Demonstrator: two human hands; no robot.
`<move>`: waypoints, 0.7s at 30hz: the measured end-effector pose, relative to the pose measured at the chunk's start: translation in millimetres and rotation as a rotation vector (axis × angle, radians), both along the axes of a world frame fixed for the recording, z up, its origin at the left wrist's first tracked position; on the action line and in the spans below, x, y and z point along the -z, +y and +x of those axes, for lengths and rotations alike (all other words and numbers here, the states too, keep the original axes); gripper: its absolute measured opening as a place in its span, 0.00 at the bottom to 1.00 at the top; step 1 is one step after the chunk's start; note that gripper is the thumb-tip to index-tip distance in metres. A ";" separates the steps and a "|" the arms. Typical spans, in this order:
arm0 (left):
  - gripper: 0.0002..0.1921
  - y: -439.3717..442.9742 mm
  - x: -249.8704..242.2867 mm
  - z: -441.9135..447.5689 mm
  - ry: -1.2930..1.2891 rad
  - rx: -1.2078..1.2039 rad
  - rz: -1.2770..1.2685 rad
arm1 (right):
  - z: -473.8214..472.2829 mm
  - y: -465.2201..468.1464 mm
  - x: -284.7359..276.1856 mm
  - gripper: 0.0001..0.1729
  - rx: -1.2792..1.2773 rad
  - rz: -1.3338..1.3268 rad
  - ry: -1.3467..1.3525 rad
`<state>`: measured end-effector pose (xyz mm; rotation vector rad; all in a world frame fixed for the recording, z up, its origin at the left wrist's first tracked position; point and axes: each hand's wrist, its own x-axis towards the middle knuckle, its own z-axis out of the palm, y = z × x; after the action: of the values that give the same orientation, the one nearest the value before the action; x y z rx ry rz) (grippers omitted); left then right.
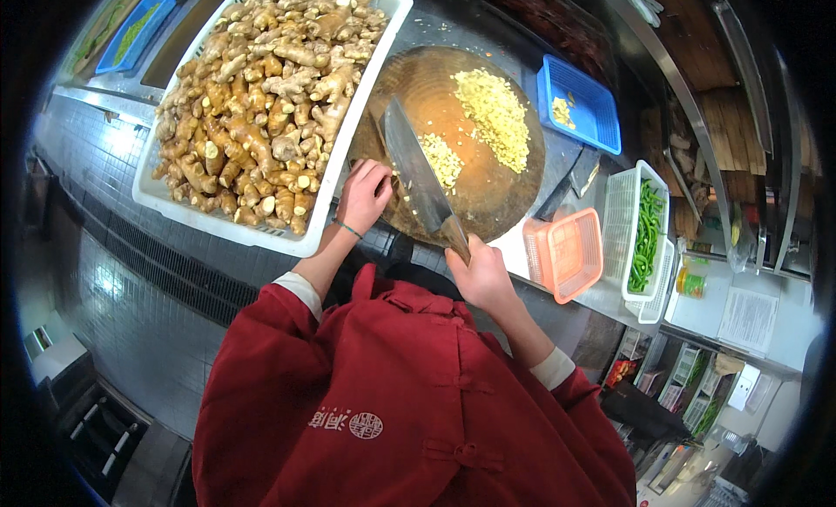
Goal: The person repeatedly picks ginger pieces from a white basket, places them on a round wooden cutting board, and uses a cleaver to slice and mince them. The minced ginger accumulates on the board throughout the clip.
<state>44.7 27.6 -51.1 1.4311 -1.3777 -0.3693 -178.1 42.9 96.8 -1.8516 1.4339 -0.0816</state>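
My right hand [484, 272] grips the wooden handle of a cleaver [416, 167], whose broad blade lies over the left part of a round wooden chopping block [483, 210]. A small pile of chopped ginger [441, 161] sits just right of the blade, and a larger pale yellow chopped pile [496, 118] spreads further right. My left hand [366, 192] rests at the block's left edge with its fingers curled; whether it holds something cannot be told. Beside it stands a white plastic crate [294, 244] heaped with ginger roots [261, 115].
Right of the block are a blue basket [591, 131] with a few pale slices, a second knife [562, 192], an orange basket [575, 255] and a white basket [620, 226] of green chillies [646, 239]. Metal shelving [695, 128] rises at the right. Another blue basket [140, 30] stands far left.
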 end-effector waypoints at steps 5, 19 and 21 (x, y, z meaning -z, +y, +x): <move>0.07 6.5 0.2 0.9 -0.012 -0.021 -0.006 | 2.2 14.6 42.8 0.17 0.043 -0.098 -0.004; 0.08 -14.5 -55.0 -43.6 -0.212 -0.013 -0.114 | -47.2 -33.6 20.0 0.13 0.122 0.048 -0.252; 0.09 -32.3 -67.4 -57.6 -0.131 -0.064 -0.202 | -51.5 -37.6 6.1 0.13 0.184 0.154 -0.296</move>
<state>-12.9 -4.7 16.3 1.3467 -1.4270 -0.0931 -229.6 5.3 90.6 -1.5095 1.3569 -0.3137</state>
